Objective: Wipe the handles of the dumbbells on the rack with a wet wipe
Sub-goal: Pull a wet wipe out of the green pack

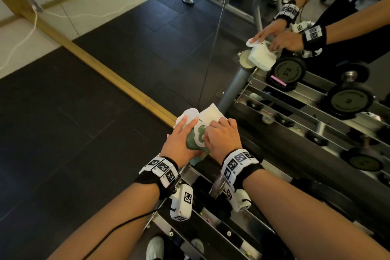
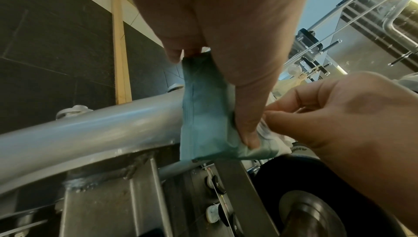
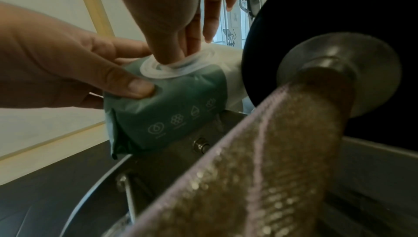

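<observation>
A teal and white wet wipe pack (image 1: 195, 140) rests on the end of the dumbbell rack (image 1: 191, 172), its white lid flap (image 1: 188, 114) folded open. My left hand (image 1: 185, 133) grips the pack, thumb (image 3: 135, 87) pressed into its side (image 2: 203, 115). My right hand (image 1: 207, 136) has its fingertips (image 3: 174, 56) in the round opening (image 3: 158, 72) and pinches a white wipe there. Close below the right wrist lies a dumbbell with a knurled metal handle (image 3: 260, 169) and a black head (image 3: 339, 17); the handle (image 1: 217, 183) shows between my wrists.
A wall mirror (image 1: 211, 48) stands right behind the rack and doubles my hands and the dumbbells (image 1: 288, 72). The rack's grey tube (image 2: 90, 130) runs under the pack. Black rubber floor tiles (image 1: 73, 133) and a wooden strip (image 1: 118, 82) lie to the left.
</observation>
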### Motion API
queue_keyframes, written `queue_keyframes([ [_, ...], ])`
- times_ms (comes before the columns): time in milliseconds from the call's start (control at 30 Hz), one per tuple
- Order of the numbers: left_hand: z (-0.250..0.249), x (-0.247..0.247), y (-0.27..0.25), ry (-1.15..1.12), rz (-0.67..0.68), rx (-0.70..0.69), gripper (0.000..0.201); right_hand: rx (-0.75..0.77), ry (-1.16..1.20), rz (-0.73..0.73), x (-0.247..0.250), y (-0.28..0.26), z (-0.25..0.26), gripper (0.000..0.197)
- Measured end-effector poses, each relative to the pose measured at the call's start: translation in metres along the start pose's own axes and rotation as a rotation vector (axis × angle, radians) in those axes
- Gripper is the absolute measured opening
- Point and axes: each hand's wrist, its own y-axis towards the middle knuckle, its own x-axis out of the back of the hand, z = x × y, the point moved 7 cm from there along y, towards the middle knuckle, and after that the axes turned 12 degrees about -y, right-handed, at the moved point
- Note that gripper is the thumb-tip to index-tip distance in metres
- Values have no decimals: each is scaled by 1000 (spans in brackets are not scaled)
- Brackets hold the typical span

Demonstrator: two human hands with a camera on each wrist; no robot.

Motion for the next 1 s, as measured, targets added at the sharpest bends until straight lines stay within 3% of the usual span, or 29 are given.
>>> queue_keyframes([
  [367,3,1,1,-5,-29,-57,100,-15,76,-47,-5,4,-3,16],
  [567,-2,-5,-4,221,-52,-132,103,-165,442,-37,-4,-6,-22,7],
  [800,-1,-10,-6,157,-58,-70,106,-241,957,-116,26,-27,-41,14],
  [900,0,-9,-5,162,-43,-52,106,-264,1030,-45,32,-40,-46,14],
  [1000,-2,-7,-5,192,-8,-19,107,-230,1100,-154,54,-58,-61,7],
])
